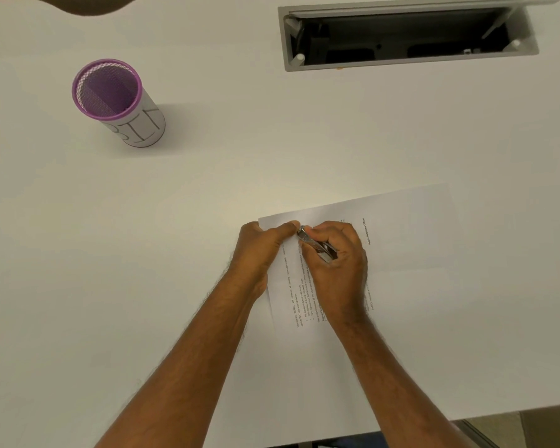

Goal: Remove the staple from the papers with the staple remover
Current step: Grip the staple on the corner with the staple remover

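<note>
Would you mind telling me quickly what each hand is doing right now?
Left hand: closed on the corner of the papers, thumb pressing them down.
Right hand: closed around the staple remover, tip at that corner.

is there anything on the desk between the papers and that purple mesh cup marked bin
Nothing visible. The white desk is bare between the printed white papers and the purple mesh cup far to their left. The left hand pins the papers' corner; the right hand holds the metal staple remover there.
</note>
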A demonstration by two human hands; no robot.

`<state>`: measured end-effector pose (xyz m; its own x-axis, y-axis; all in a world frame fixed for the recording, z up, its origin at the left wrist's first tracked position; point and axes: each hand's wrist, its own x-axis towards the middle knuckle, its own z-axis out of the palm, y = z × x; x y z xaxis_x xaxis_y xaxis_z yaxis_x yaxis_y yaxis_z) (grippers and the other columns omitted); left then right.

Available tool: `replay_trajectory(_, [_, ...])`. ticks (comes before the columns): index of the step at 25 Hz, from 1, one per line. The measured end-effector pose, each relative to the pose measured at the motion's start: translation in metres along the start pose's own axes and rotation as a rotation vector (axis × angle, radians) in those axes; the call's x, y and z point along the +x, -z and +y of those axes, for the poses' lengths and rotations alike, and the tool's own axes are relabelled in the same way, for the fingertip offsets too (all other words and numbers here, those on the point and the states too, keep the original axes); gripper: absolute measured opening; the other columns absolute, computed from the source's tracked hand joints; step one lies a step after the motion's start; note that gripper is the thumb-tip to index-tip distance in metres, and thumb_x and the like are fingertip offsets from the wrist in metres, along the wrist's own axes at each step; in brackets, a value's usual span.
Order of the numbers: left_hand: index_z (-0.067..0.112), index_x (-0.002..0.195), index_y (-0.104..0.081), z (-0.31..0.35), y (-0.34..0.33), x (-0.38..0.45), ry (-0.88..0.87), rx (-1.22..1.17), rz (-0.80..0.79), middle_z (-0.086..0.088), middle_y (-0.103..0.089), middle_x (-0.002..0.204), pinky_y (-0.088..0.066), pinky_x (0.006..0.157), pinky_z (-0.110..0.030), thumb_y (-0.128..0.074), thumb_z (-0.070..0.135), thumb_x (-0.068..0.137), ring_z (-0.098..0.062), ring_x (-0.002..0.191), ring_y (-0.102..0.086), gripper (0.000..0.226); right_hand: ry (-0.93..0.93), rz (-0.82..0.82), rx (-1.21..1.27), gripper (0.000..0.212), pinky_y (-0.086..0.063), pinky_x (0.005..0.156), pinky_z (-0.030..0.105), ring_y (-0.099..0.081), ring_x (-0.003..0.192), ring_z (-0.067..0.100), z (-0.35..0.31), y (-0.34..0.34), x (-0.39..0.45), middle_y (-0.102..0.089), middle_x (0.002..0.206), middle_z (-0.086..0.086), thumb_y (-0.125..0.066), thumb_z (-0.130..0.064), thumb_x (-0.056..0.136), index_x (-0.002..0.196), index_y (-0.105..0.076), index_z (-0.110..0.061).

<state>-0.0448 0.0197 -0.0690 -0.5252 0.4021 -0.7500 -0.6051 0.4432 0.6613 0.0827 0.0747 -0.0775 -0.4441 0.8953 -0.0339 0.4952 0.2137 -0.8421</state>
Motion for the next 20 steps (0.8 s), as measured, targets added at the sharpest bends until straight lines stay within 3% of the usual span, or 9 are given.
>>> replay_trajectory(6, [0.016, 0.087, -0.077, 0.004, -0.003, 0.000, 0.017, -0.059, 0.020, 0.006, -0.079, 0.068, -0.059, 0.053, -0.021, -0.083, 0.020, 0.084, -0.010, 0.061, -0.075, 0.008, 0.172, -0.050, -0.110, 0.016, -0.052, 0.091, 0.052, -0.068, 0.097, 0.020, -0.003, -0.004, -0.015, -0.074, 0.103, 0.002, -0.084, -0.019, 0.083, 0.096, -0.078, -0.013])
replay_trajectory(9, [0.016, 0.093, -0.076, 0.006, -0.001, -0.001, 0.051, -0.036, -0.010, 0.001, -0.080, 0.069, -0.058, 0.049, -0.025, -0.083, 0.027, 0.085, -0.015, 0.057, -0.076, 0.015, 0.055, -0.013, 0.025, 0.020, -0.062, 0.083, 0.035, -0.068, 0.093, 0.010, -0.001, 0.005, -0.006, -0.070, 0.104, -0.004, -0.079, -0.020, 0.088, 0.107, -0.075, -0.013])
replay_trajectory(12, [0.021, 0.089, -0.073, 0.005, 0.001, -0.002, 0.038, -0.010, -0.027, 0.004, -0.079, 0.064, -0.056, 0.046, -0.022, -0.081, 0.031, 0.086, -0.012, 0.052, -0.074, 0.013, -0.002, 0.009, 0.017, 0.027, -0.056, 0.083, 0.015, -0.067, 0.094, 0.001, -0.002, 0.010, 0.000, -0.068, 0.106, -0.012, -0.077, -0.023, 0.090, 0.116, -0.073, -0.021])
replay_trajectory(20, [0.026, 0.087, -0.071, 0.005, 0.000, -0.001, 0.016, 0.002, -0.032, 0.011, -0.077, 0.061, -0.054, 0.043, -0.019, -0.081, 0.033, 0.086, -0.008, 0.051, -0.073, 0.013, -0.026, 0.050, -0.002, 0.025, -0.060, 0.075, 0.024, -0.068, 0.088, 0.008, -0.006, 0.005, 0.001, -0.071, 0.100, -0.008, -0.077, -0.021, 0.090, 0.115, -0.075, -0.022])
